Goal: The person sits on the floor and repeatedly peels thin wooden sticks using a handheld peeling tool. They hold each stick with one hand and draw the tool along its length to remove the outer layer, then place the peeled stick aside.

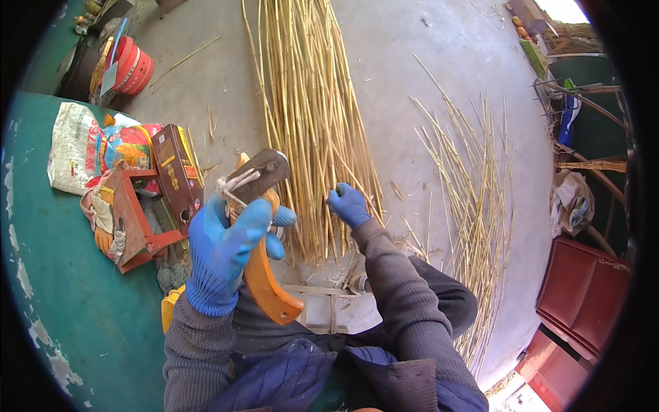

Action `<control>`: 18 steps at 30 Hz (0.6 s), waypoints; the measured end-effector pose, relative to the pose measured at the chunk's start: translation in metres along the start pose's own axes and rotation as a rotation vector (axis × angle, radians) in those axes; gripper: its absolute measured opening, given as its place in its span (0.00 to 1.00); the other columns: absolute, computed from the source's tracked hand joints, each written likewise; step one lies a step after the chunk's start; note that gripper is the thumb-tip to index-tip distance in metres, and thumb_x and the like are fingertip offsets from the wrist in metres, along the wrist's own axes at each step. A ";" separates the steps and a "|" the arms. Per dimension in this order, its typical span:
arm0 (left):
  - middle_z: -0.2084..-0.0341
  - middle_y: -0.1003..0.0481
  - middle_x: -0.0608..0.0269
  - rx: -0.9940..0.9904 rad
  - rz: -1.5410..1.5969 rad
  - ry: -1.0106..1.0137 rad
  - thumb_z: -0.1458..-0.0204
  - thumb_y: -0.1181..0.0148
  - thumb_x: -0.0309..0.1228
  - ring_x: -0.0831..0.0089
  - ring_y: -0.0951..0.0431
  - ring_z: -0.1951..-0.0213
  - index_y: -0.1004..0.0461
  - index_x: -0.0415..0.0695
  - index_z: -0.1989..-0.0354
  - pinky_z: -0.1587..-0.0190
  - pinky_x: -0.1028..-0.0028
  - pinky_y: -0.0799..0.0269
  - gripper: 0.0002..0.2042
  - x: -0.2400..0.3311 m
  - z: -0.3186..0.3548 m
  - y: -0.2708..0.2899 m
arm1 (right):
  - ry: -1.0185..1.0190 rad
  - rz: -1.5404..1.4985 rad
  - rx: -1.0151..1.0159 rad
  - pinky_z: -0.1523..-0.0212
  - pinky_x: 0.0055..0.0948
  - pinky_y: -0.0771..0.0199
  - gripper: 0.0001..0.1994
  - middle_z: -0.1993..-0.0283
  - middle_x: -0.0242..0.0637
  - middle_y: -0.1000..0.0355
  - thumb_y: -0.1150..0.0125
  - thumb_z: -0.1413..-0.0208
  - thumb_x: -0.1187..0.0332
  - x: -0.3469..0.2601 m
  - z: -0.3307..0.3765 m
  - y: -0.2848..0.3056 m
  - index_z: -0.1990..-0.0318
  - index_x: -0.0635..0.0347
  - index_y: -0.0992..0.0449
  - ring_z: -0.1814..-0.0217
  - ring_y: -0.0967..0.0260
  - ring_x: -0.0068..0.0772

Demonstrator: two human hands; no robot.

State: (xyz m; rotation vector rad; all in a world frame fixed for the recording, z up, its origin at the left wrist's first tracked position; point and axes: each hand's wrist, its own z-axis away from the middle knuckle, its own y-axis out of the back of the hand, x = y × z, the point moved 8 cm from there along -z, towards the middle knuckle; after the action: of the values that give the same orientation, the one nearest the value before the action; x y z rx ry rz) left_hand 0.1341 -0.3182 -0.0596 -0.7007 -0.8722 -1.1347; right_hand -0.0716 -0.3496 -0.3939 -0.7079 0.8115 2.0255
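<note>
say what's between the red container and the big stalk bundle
A thin loose stalk lies on the grey floor between the red container and the big stalk bundle, in the head view.

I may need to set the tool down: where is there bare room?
Mostly bare grey floor lies between the dense stalk bundle and the looser stalks to its right. Another patch separates the bundle from the red bucket, with one lone stalk. Crowded: left, around white bag, brown box, red frame.

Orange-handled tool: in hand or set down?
In hand. The left hand has its fingers wrapped around the orange-handled tool, whose curved end juts out below the grip.
</note>
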 end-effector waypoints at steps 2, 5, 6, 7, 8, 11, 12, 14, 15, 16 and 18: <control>0.66 0.18 0.54 -0.011 -0.011 -0.040 0.40 0.37 0.43 0.77 0.22 0.77 0.29 0.36 0.44 0.72 0.78 0.25 0.25 0.001 0.000 0.000 | 0.068 -0.448 -0.136 0.64 0.21 0.24 0.14 0.69 0.39 0.20 0.44 0.34 0.64 -0.033 0.032 0.015 0.54 0.69 0.23 0.72 0.24 0.23; 0.65 0.19 0.54 -0.031 0.004 -0.092 0.39 0.37 0.44 0.77 0.22 0.76 0.28 0.38 0.46 0.72 0.78 0.25 0.23 0.003 0.000 0.002 | 0.115 -0.598 -0.281 0.65 0.23 0.24 0.14 0.67 0.37 0.21 0.47 0.31 0.64 -0.080 0.092 0.054 0.50 0.67 0.23 0.72 0.26 0.24; 0.65 0.19 0.54 -0.033 0.031 -0.105 0.40 0.37 0.44 0.77 0.22 0.76 0.28 0.38 0.46 0.72 0.78 0.25 0.23 0.003 -0.002 0.003 | 0.093 -0.597 -0.303 0.65 0.23 0.25 0.15 0.68 0.37 0.22 0.47 0.31 0.65 -0.091 0.116 0.064 0.47 0.68 0.25 0.71 0.26 0.25; 0.65 0.19 0.54 -0.034 0.056 -0.118 0.40 0.36 0.44 0.77 0.22 0.76 0.28 0.38 0.47 0.72 0.78 0.25 0.23 0.003 -0.003 0.004 | 0.095 -0.594 -0.333 0.66 0.23 0.25 0.16 0.69 0.36 0.23 0.47 0.31 0.65 -0.101 0.143 0.071 0.45 0.69 0.26 0.70 0.26 0.25; 0.65 0.19 0.55 -0.055 0.036 -0.148 0.41 0.35 0.46 0.77 0.22 0.76 0.27 0.38 0.48 0.72 0.78 0.25 0.24 0.005 -0.005 0.005 | 0.110 -0.587 -0.370 0.66 0.23 0.25 0.18 0.69 0.36 0.25 0.47 0.31 0.65 -0.110 0.170 0.077 0.42 0.69 0.28 0.70 0.25 0.26; 0.64 0.19 0.55 -0.032 -0.002 -0.194 0.42 0.34 0.47 0.77 0.22 0.75 0.27 0.37 0.49 0.71 0.78 0.25 0.25 0.004 -0.009 0.008 | -0.024 -0.556 -0.519 0.64 0.24 0.24 0.20 0.66 0.35 0.24 0.46 0.31 0.62 -0.106 0.252 0.092 0.40 0.68 0.27 0.68 0.26 0.24; 0.64 0.19 0.55 -0.046 0.009 -0.204 0.42 0.34 0.48 0.77 0.21 0.75 0.27 0.37 0.48 0.71 0.78 0.25 0.25 0.004 -0.011 0.007 | -0.056 -0.556 -0.509 0.63 0.24 0.24 0.20 0.65 0.36 0.23 0.46 0.31 0.62 -0.100 0.267 0.096 0.39 0.67 0.28 0.67 0.26 0.24; 0.64 0.19 0.55 -0.071 0.031 -0.221 0.42 0.34 0.49 0.77 0.21 0.75 0.26 0.37 0.48 0.72 0.79 0.25 0.26 0.002 -0.014 0.004 | -0.178 -0.521 -0.462 0.61 0.24 0.23 0.21 0.64 0.37 0.22 0.45 0.32 0.62 -0.081 0.282 0.100 0.37 0.67 0.29 0.65 0.25 0.25; 0.63 0.18 0.55 -0.088 0.042 -0.247 0.42 0.34 0.49 0.76 0.21 0.75 0.26 0.37 0.48 0.72 0.79 0.25 0.26 0.002 -0.016 0.002 | -0.118 -0.482 -0.427 0.60 0.25 0.23 0.22 0.63 0.37 0.22 0.44 0.32 0.62 -0.080 0.280 0.103 0.37 0.67 0.29 0.64 0.25 0.25; 0.63 0.19 0.56 -0.099 0.031 -0.234 0.41 0.35 0.48 0.75 0.20 0.73 0.26 0.36 0.46 0.72 0.79 0.24 0.26 0.000 -0.017 -0.001 | -0.112 -0.414 -0.361 0.59 0.25 0.23 0.22 0.62 0.38 0.21 0.44 0.32 0.62 -0.075 0.272 0.107 0.37 0.66 0.30 0.64 0.25 0.25; 0.64 0.18 0.53 -0.138 0.061 -0.253 0.40 0.36 0.42 0.73 0.17 0.69 0.28 0.33 0.44 0.72 0.77 0.22 0.25 -0.001 -0.022 -0.012 | -0.133 -0.270 -0.211 0.57 0.26 0.23 0.23 0.58 0.41 0.20 0.44 0.34 0.62 -0.067 0.249 0.115 0.37 0.67 0.30 0.62 0.24 0.26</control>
State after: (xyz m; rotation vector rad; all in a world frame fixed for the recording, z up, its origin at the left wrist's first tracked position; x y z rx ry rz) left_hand 0.1277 -0.3391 -0.0706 -0.9941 -0.9837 -1.0730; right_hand -0.1818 -0.2470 -0.1545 -0.7480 0.4052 1.9035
